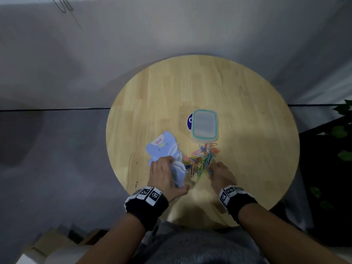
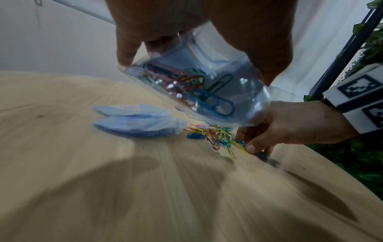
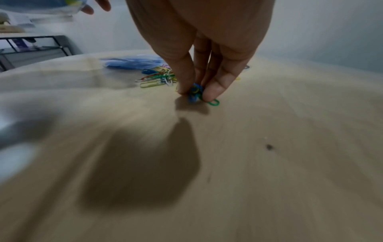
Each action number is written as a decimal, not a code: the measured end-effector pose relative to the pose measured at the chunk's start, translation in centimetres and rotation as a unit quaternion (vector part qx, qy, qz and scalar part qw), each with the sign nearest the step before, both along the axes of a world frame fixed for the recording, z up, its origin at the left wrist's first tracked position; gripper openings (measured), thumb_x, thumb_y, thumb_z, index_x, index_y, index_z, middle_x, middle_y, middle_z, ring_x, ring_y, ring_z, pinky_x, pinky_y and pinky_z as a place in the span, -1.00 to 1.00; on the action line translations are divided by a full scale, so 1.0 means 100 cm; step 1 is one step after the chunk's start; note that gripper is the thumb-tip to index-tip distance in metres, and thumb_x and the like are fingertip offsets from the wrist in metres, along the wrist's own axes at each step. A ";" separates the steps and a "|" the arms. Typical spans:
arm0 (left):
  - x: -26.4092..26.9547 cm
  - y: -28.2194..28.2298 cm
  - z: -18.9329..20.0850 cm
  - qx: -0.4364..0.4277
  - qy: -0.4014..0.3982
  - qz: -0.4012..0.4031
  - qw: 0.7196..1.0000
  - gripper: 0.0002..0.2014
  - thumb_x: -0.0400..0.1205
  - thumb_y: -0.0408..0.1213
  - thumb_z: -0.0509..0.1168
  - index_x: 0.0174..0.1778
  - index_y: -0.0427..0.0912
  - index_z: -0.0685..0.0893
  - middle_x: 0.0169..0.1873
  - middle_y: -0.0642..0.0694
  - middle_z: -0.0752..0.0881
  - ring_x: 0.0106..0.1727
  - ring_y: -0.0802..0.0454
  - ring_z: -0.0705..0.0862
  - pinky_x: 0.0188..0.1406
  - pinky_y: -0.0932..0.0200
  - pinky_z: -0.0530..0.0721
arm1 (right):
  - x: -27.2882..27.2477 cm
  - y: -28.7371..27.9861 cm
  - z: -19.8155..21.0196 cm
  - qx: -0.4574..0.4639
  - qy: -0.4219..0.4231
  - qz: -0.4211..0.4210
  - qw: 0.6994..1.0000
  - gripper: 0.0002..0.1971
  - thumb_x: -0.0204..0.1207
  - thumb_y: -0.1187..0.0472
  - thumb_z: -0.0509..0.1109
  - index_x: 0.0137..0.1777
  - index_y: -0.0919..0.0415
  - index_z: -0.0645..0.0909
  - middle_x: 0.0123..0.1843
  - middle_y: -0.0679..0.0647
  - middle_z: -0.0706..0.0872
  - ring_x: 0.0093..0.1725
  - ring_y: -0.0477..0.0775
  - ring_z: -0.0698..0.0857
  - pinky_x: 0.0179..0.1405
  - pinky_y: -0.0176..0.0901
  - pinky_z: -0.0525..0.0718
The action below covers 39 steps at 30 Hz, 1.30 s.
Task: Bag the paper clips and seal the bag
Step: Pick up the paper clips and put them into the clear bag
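Round wooden table (image 1: 238,88) fills the middle of the head view. Left hand (image 1: 165,173) sits low and left of centre, fingers curled round a clear bag (image 2: 199,85) held off the tabletop. In the left wrist view the bag hangs at the top centre of the frame, with several paper clips already inside: red, blue and green ones show through the plastic.

Loose pile of coloured paper clips (image 1: 202,159) lies on the table just right of the left hand, between the two hands. Right hand (image 1: 222,175) is at the pile's lower right edge, fingertips (image 3: 213,91) drawn together and pinching a few clips, blue and green, against the wood. The pinched clips sit right at the fingertips, mid-frame in the right wrist view; the rest of the pile lies just behind them.

A stack of blue printed bags (image 1: 163,147) lies flat, above the left hand in the head view. A clear box with a green rim (image 1: 205,124) stands above the pile, just beyond it, partly covering a blue round sticker (image 1: 190,121).
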<state>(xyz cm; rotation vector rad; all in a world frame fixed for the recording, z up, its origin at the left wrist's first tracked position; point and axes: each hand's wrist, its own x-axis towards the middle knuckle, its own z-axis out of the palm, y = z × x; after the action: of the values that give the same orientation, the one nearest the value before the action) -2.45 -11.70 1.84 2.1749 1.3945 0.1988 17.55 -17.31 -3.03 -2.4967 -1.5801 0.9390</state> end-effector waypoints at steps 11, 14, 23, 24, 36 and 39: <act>0.005 -0.002 0.002 -0.030 0.020 -0.032 0.999 -0.09 0.11 0.20 0.46 0.29 -0.25 0.38 0.08 -0.16 0.49 0.11 -0.21 0.48 0.22 -0.10 0.47 | -0.007 0.002 0.002 -0.034 -0.005 -0.012 0.999 -0.48 0.41 0.16 0.42 0.34 0.31 0.45 0.27 0.24 0.55 0.29 0.29 0.54 0.17 -0.02 0.56; 0.010 -0.005 0.001 -0.028 0.022 -0.029 0.999 -0.10 0.09 0.20 0.44 0.27 -0.26 0.41 0.04 -0.17 0.52 0.08 -0.22 0.50 0.22 -0.11 0.46 | -0.008 0.008 0.002 -0.040 -0.003 0.002 0.999 -0.66 0.47 0.23 0.37 0.23 0.30 0.54 0.23 0.26 0.62 0.26 0.28 0.59 0.16 -0.04 0.57; 0.025 -0.006 -0.006 -0.045 0.035 0.026 0.998 -0.08 0.06 0.18 0.44 0.25 -0.28 0.41 0.02 -0.18 0.51 0.01 -0.21 0.48 0.02 -0.08 0.54 | -0.001 0.011 0.020 -0.050 0.020 0.007 0.999 -0.83 0.47 0.33 0.34 0.04 0.29 0.64 0.08 0.25 0.75 0.12 0.28 0.70 0.05 -0.11 0.64; 0.027 -0.005 -0.007 -0.044 0.033 0.030 0.998 -0.09 0.06 0.19 0.43 0.25 -0.29 0.42 0.01 -0.18 0.51 0.00 -0.22 0.49 0.01 -0.08 0.55 | 0.002 0.011 0.025 -0.044 0.034 0.000 0.998 -0.83 0.46 0.33 0.35 0.03 0.28 0.67 0.07 0.25 0.76 0.12 0.28 0.70 0.06 -0.12 0.63; 0.073 0.001 0.000 0.002 -0.055 0.011 0.998 -0.07 0.06 0.24 0.40 0.23 -0.33 0.41 0.00 -0.20 0.50 0.00 -0.23 0.49 0.06 -0.14 0.55 | 0.020 0.057 0.103 0.161 0.370 -0.300 0.864 -0.84 0.21 0.39 0.61 -0.39 0.25 0.65 -0.47 0.18 0.68 -0.49 0.05 0.57 -0.44 -0.15 0.60; 0.083 0.004 0.008 0.007 -0.101 0.037 0.994 -0.12 0.06 0.21 0.40 0.21 -0.21 0.35 0.01 -0.15 0.49 0.01 -0.16 0.49 -0.04 0.03 0.53 | 0.011 0.055 0.103 0.176 0.295 -0.254 0.904 -0.80 0.18 0.30 0.63 -0.44 0.08 0.66 -0.47 0.04 0.70 -0.45 -0.03 0.62 -0.35 -0.19 0.64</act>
<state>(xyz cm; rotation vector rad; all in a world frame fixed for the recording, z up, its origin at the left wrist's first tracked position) 5.83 -11.33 2.64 2.0523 1.3624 0.4444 18.65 -11.82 7.28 -1.9441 -0.7727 1.0606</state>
